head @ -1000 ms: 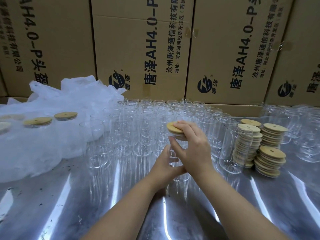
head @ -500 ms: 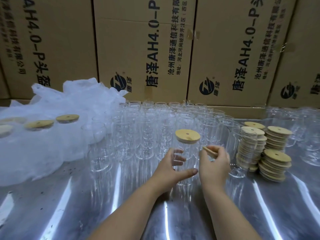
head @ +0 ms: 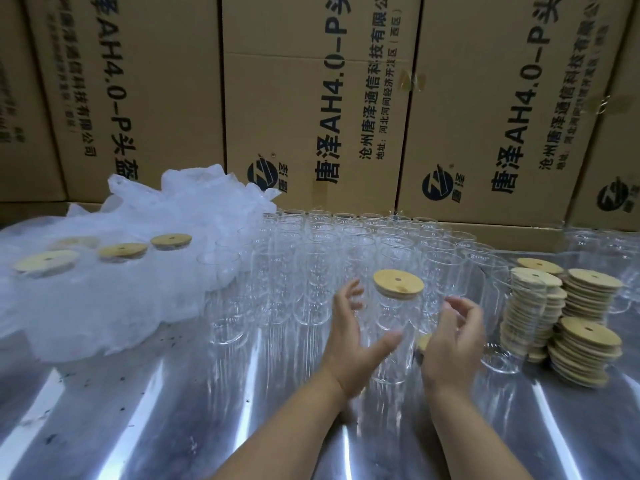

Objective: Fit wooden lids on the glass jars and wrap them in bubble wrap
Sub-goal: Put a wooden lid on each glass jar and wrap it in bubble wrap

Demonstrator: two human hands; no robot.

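Glass jar [head: 394,327] stands on the tabletop [head: 138,410] in front of the jar rows, wooden lid [head: 398,280] seated. The left hand [head: 349,344] is beside it, grip wide, contact unclear. The right hand [head: 453,341] is curled, grip holding a spare lid [head: 423,342].

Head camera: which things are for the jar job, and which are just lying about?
For the job: lidded glass jar, its wooden lid, spare lid in the right hand, left hand beside the jar, lid stacks, open glass jars, bubble wrap.
Just lying about: cardboard boxes, metal table.
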